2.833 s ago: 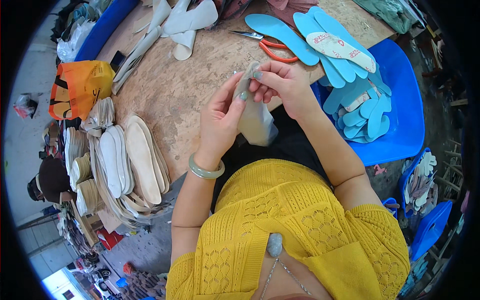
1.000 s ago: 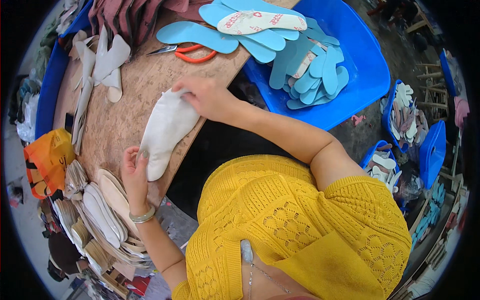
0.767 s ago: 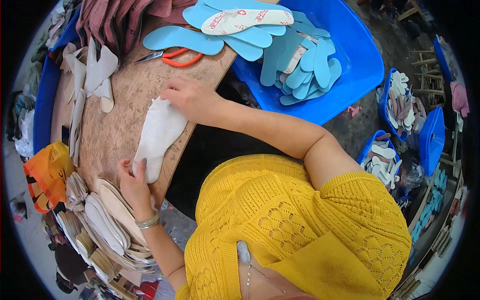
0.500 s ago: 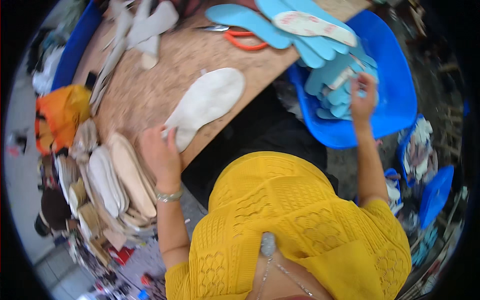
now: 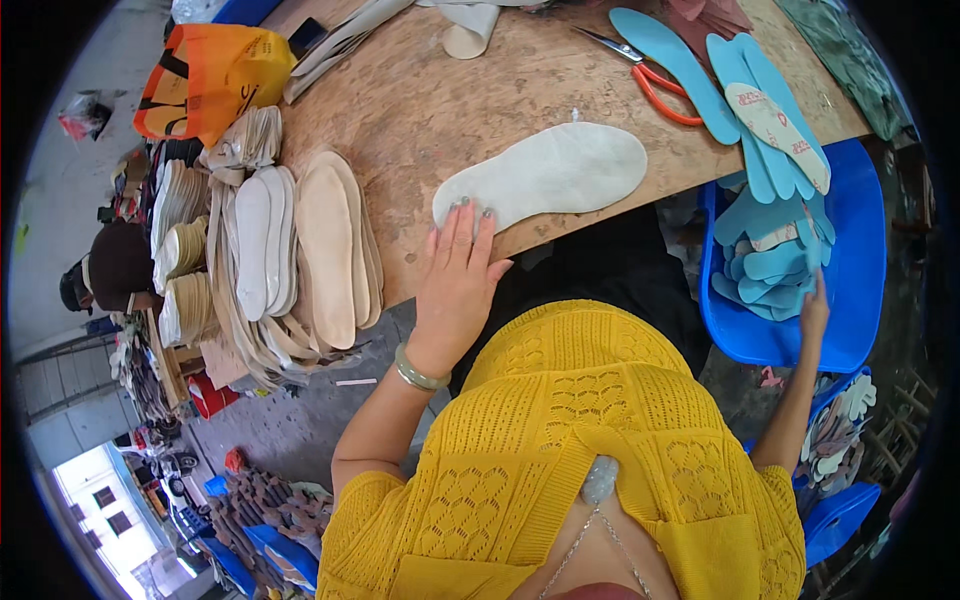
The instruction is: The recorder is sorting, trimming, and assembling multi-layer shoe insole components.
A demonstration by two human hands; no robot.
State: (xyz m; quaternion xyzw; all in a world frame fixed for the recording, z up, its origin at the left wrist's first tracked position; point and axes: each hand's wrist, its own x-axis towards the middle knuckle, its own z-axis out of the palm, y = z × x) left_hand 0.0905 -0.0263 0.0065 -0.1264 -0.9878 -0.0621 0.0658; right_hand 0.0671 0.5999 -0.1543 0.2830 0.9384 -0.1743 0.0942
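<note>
A white insole point(image 5: 560, 172) lies flat on the wooden table near its front edge. My left hand point(image 5: 456, 275) rests open on the narrow end of that insole, fingers stretched out and nothing gripped. At the right, my right hand point(image 5: 815, 305) is over the blue basin point(image 5: 862, 250), its fingers closed on a light-blue insole point(image 5: 812, 245) seen nearly edge-on. Below it in the basin lies a heap of light-blue insoles point(image 5: 765, 265), some with white printed pieces on them.
Orange-handled scissors point(image 5: 665, 95) lie by blue insoles point(image 5: 680, 70) at the table's far right. Stacks of beige insoles point(image 5: 330, 250) and white insoles point(image 5: 265, 240) line the left edge. An orange bag point(image 5: 212, 85) stands behind them. Crumpled grey-white material point(image 5: 350, 45) lies at the back.
The view has swung, so the table sits farther right and higher. My left hand now lies flat on the insole's end instead of curling at it. My right hand has lowered along the basin.
</note>
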